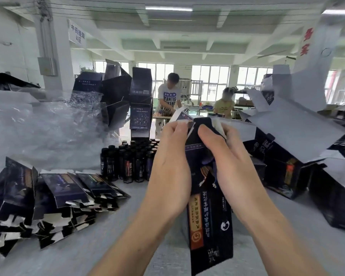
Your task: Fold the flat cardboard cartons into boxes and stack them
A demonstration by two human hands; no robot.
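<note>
Lying in a loose fanned pile at the left of the grey counter (108, 236) are the flat cartons (54, 194), dark printed sides up with white flap edges showing; behind them rises a heap of crumpled clear plastic wrap (38, 126); just right of the pile stands a tight cluster of small dark bottles (127, 162), upright with black caps; behind the bottles the stacked boxes (140, 100) lean and rest on one another, some flaps open at the top; further back two people (168, 96) stand by the windows.

At centre the left hand (171, 166) grips the upper end of a dark carton (209, 226), fingers curled over a white flap; the carton is held upright between both hands, two long faces showing, its orange label strip towards the camera; whether its lower end touches the counter cannot be told; the right hand (229, 162) holds the same end from the other side, fingers curled round it and pressing on the dark top flap.

At the right the heaped boxes (287, 168) lie tilted against each other, their white flaps sticking up.
</note>
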